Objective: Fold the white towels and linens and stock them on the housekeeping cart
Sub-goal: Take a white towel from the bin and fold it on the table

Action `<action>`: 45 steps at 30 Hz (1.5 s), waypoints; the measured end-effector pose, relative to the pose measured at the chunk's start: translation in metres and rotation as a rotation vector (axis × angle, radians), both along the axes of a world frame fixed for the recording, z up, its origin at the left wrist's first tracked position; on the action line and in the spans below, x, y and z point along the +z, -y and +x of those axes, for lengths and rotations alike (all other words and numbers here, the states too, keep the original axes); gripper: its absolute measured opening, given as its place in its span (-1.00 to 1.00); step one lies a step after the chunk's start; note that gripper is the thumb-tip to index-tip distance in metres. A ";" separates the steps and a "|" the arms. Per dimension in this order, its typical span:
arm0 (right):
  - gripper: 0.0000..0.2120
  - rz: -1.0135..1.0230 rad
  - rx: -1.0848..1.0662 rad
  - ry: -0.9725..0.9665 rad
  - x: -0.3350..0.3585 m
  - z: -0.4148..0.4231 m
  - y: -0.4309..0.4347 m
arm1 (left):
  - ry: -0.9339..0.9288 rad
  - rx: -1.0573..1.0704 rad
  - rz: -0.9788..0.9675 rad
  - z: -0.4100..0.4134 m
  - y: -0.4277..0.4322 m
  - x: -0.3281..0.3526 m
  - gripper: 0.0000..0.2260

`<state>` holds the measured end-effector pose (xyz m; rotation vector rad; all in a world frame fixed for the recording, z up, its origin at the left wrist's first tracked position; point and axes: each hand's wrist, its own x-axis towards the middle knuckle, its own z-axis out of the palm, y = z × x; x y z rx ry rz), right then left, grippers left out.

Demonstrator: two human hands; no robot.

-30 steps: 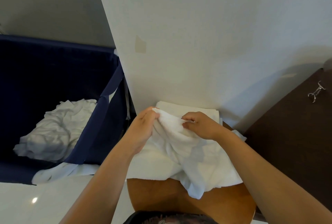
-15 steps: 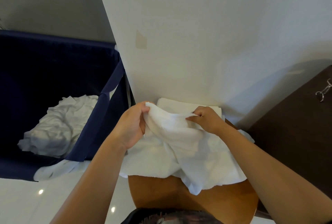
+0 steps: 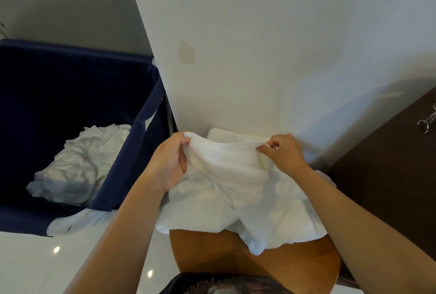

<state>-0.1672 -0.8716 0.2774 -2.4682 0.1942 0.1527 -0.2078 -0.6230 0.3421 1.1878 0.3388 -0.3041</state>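
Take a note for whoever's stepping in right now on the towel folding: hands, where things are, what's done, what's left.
The left grip and right grip each pinch the top edge of a white towel, stretched between them above the wooden table; its lower part lies rumpled there.
Done: one folded towel lies behind it, against the wall.
Left: fold this towel, then the crumpled linens in the navy hamper; no cart shelves are in view.
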 end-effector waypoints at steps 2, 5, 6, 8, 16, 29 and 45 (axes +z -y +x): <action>-0.66 -0.170 0.069 -0.003 -0.002 0.001 0.001 | -0.006 0.009 -0.015 0.000 -0.001 0.001 -0.79; -0.73 -0.181 0.196 -0.087 -0.006 0.001 -0.001 | -0.011 -0.015 -0.049 -0.001 0.003 0.000 -0.80; -0.74 -0.139 0.218 -0.095 -0.008 0.001 -0.003 | -0.013 -0.027 -0.059 -0.001 0.006 0.000 -0.79; -0.73 0.035 0.163 -0.089 -0.008 -0.001 -0.009 | -0.014 -0.047 -0.075 -0.001 0.010 0.001 -0.78; -0.91 0.438 -0.156 -0.117 -0.003 -0.001 -0.005 | 0.023 -0.036 -0.062 0.004 0.001 0.001 -0.79; -0.74 0.194 -0.108 0.471 0.132 0.019 0.020 | 0.481 0.127 0.813 0.053 -0.020 0.078 -0.79; -0.72 -0.368 -0.106 1.011 0.364 -0.005 0.034 | 0.421 0.318 0.144 0.115 0.028 0.305 -0.68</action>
